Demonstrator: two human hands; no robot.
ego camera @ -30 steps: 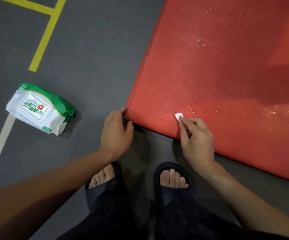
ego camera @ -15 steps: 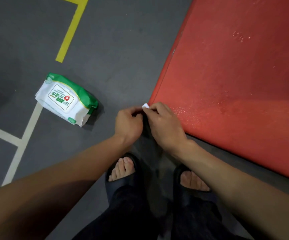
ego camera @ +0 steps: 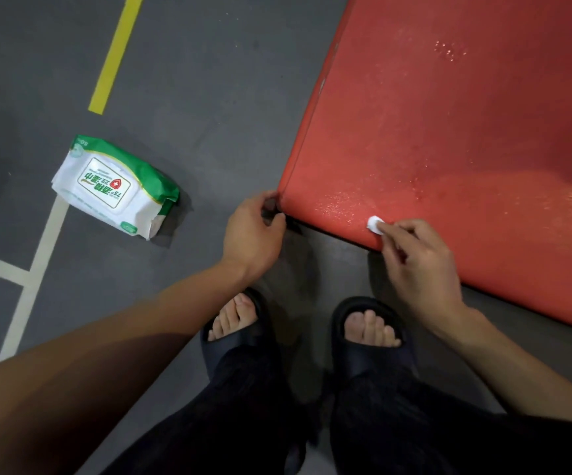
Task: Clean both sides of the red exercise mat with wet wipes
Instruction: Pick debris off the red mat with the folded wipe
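The red exercise mat (ego camera: 449,132) lies on the dark floor and fills the upper right; wet streaks and drops shine on it. My left hand (ego camera: 252,231) grips the mat's near left corner. My right hand (ego camera: 418,265) pinches a small white wet wipe (ego camera: 375,224) and presses it on the mat close to its front edge. A white and green pack of wet wipes (ego camera: 113,186) lies on the floor to the left of my hands.
The grey floor (ego camera: 192,97) carries a yellow tape line (ego camera: 115,53) at the top and pale tape lines (ego camera: 38,262) at the left. My two feet in dark slippers (ego camera: 370,334) stand just in front of the mat's edge.
My right hand has slid the wipe from the mat's corner to the right along the front edge. My left hand stays on the corner. The view has shifted slightly.
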